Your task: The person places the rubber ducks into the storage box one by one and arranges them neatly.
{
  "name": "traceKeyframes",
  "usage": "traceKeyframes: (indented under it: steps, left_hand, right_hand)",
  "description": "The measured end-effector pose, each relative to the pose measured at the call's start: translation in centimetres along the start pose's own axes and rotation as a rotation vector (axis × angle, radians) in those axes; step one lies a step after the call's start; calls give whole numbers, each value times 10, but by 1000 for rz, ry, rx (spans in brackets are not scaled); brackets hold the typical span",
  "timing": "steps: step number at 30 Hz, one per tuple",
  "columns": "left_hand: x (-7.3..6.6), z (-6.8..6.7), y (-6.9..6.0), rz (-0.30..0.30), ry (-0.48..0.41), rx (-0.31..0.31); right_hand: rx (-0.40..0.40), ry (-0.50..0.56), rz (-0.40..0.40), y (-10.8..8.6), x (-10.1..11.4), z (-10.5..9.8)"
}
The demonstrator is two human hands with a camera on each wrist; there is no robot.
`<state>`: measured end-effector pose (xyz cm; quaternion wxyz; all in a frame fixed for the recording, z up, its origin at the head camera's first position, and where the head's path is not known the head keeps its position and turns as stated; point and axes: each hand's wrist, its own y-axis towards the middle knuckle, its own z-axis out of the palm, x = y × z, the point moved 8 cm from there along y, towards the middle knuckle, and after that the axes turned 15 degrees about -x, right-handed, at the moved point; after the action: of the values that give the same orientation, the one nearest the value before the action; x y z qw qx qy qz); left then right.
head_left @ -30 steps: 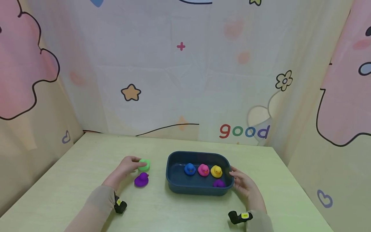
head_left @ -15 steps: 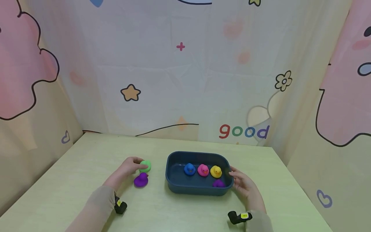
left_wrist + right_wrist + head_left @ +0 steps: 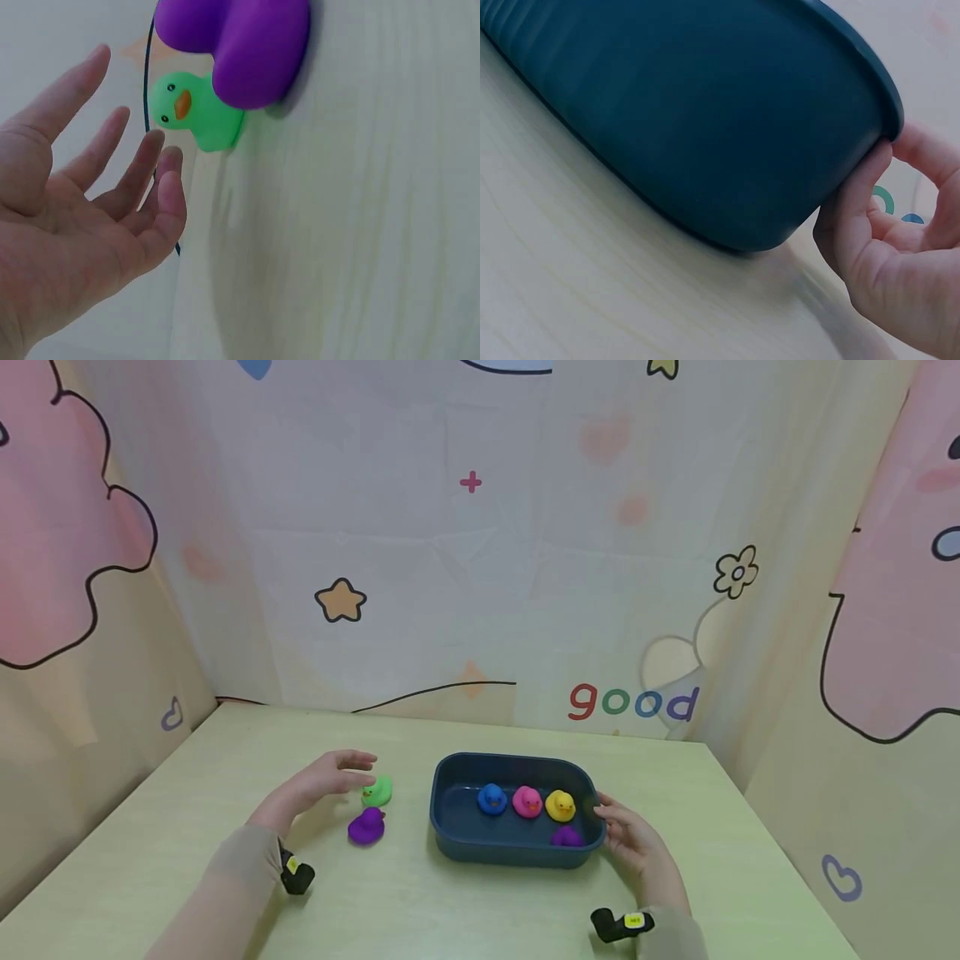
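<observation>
My left hand is held over the table with its fingers spread and nothing in them. Just past its fingertips stands a green rubber duck, its orange beak turned toward the hand in the left wrist view. Nearer to me on the table sits a purple rubber duck. My right hand holds the right end of a dark blue plastic bin, its fingers bent against the rim and outer wall. Inside are a blue duck, a pink duck, a yellow duck and another purple duck, partly hidden by the front wall.
The pale wood-grain table reaches back to a printed cloth backdrop. Cloth also stands along the left and right sides. Black devices are strapped to the left wrist and the right wrist.
My left hand has let go of the green duck and drawn up and slightly left, its fingers opening. The duck stays on the table near the purple one. My right hand has not moved.
</observation>
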<state>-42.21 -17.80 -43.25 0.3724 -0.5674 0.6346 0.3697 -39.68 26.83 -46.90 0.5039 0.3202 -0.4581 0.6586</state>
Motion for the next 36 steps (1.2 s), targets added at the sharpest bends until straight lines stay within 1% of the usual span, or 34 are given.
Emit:
traceKeyframes:
  steps: [4, 7, 11, 12, 16, 19, 21, 25, 29, 33, 36]
  left_hand:
    - [3, 2, 2, 37, -2, 79]
    - [5, 5, 2, 53, -14, 132]
    - [9, 8, 3, 61, -27, 178]
    - [11, 9, 3, 65, -28, 185]
    - [18, 10, 6, 69, -22, 200]
    - [22, 12, 8, 69, -7, 203]
    - [23, 12, 9, 58, 3, 197]
    - [23, 15, 9, 51, 30, 195]
    - [21, 17, 10, 44, 50, 184]
    - [21, 19, 12, 55, 68, 178]
    - [22, 20, 13, 61, 61, 182]
  right_hand:
    - [16, 2, -2, 0, -1, 0]
    - [17, 1, -8, 0, -1, 0]
    - [18, -13, -14, 1, -3, 0]
    - [16, -7, -4, 1, -3, 0]
    - [-4, -4, 7, 0, -5, -1]
    - [-24, -5, 14, 0, -5, -2]
    - [-36, 2, 18, 0, -5, -2]
    - [-39, 11, 21, 0, -4, -2]
    - [-39, 0, 13, -1, -2, -2]
    - [-38, -22, 6, 0, -1, -2]
    - [-41, -30, 6, 2, -1, -2]
